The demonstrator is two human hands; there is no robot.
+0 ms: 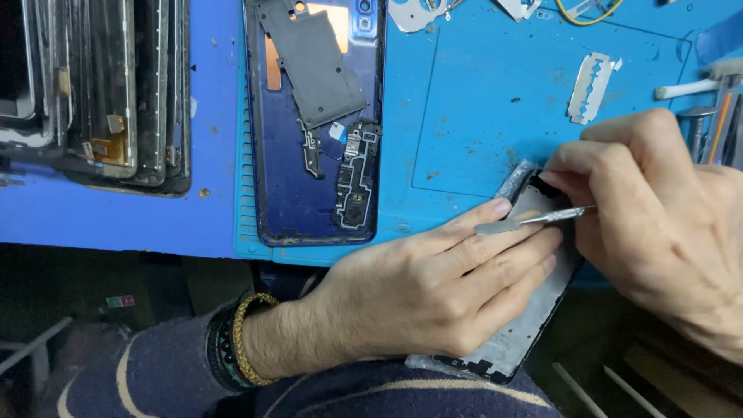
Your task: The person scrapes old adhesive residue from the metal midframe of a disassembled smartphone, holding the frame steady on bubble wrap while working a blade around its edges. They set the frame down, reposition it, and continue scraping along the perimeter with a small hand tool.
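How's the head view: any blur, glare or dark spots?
Head view: even light on the blue mat, mild sheen on the razor blade; both hands, left and right, are sharp; the metal tool is crisp; under the table edge falls into deep shadow.

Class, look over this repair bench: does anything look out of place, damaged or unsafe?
A bare razor blade lies loose on the blue mat, just beyond the right hand. The phone frame under the left hand overhangs the bench edge.
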